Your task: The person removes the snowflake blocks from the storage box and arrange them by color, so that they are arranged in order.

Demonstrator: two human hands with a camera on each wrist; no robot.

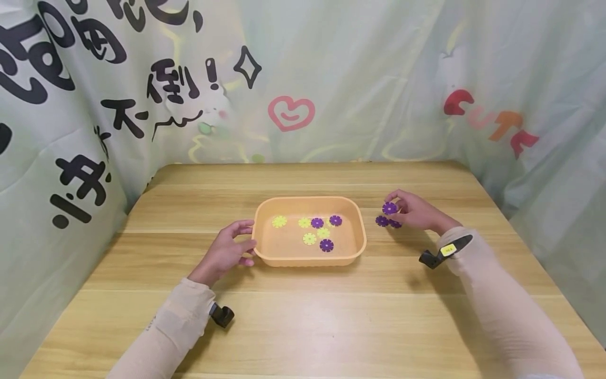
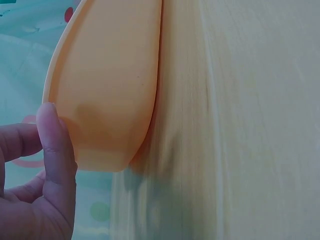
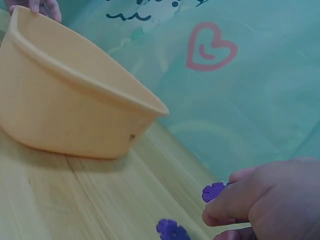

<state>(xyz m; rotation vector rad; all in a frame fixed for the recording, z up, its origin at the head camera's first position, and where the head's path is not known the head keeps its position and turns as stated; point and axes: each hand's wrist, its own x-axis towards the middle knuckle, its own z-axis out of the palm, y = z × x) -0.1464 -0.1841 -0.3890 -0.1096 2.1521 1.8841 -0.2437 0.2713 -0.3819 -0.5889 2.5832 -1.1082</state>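
Observation:
An orange plastic basin (image 1: 310, 253) stands on the table, holding several yellow snowflake discs (image 1: 280, 221) and three purple ones (image 1: 326, 245). My left hand (image 1: 228, 251) grips the basin's left rim; in the left wrist view the thumb (image 2: 50, 127) lies at the rim with the fingers behind it. To the right of the basin, my right hand (image 1: 416, 211) pinches a purple snowflake disc (image 1: 390, 208) between thumb and fingers. Just under it, two more purple discs (image 1: 382, 221) lie on the wood, one partly covered by the hand.
The wooden table (image 1: 303, 316) reaches back to a pale printed curtain (image 1: 360, 105), which also hangs along both sides. Small black cameras are strapped to the left wrist (image 1: 221, 315) and the right wrist (image 1: 431, 259).

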